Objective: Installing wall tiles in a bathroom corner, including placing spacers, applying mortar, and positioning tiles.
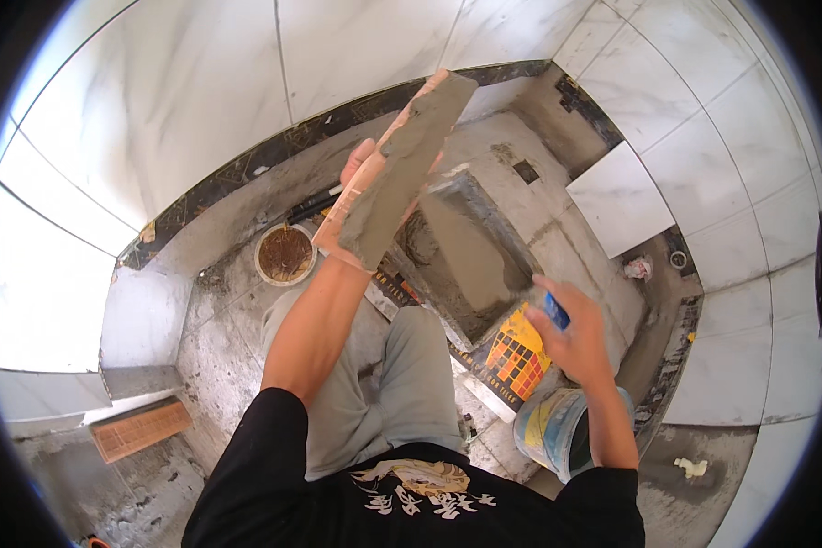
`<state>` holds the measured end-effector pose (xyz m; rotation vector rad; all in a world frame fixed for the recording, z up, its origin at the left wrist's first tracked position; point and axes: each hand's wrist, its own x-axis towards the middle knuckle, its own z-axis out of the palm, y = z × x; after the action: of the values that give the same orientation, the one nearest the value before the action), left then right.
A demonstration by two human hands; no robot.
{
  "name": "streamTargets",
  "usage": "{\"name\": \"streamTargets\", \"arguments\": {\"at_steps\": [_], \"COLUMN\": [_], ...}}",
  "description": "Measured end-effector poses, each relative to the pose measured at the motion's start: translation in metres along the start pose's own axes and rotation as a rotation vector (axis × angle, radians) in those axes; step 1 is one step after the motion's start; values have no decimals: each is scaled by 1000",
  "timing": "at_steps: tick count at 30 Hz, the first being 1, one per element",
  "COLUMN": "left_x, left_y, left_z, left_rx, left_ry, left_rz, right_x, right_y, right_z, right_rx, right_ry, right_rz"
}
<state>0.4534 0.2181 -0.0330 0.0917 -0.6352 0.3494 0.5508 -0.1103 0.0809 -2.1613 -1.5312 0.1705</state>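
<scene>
My left hand (pixel 357 163) supports a long, narrow tile strip (pixel 359 198) from beneath, its fingers curled round the far edge. Grey mortar (pixel 402 173) coats the strip's upturned face; the edge that shows is pinkish-orange. To the right, my right hand (pixel 575 331) is closed round the blue handle of a small trowel (pixel 555 311). Its blade is blurred, so its shape is hard to make out. Between my hands on the floor lies a rectangular mortar tray (pixel 511 239), with wet grey mortar (pixel 466 256) inside. The trowel is just above its near right corner.
A yellow and black printed carton (pixel 518 363) lies by the tray. Below my right forearm stands a bucket (pixel 543 434). A round tub (pixel 286 255) with brown contents sits at left. One white tile (pixel 621 201) rests near the right wall; an orange-brown tile (pixel 142 429) lies lower left.
</scene>
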Motion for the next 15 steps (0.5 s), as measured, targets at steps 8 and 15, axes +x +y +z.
{"name": "streamTargets", "arguments": {"at_steps": [8, 15], "left_x": [-6, 0], "left_y": [-1, -12], "left_z": [-4, 20], "left_rx": [45, -63], "left_ry": [178, 83], "left_rz": [89, 62], "right_x": [50, 5], "right_y": [29, 35], "right_z": [49, 95], "right_rx": [130, 189], "right_ry": [98, 429], "right_rz": [-40, 48]}}
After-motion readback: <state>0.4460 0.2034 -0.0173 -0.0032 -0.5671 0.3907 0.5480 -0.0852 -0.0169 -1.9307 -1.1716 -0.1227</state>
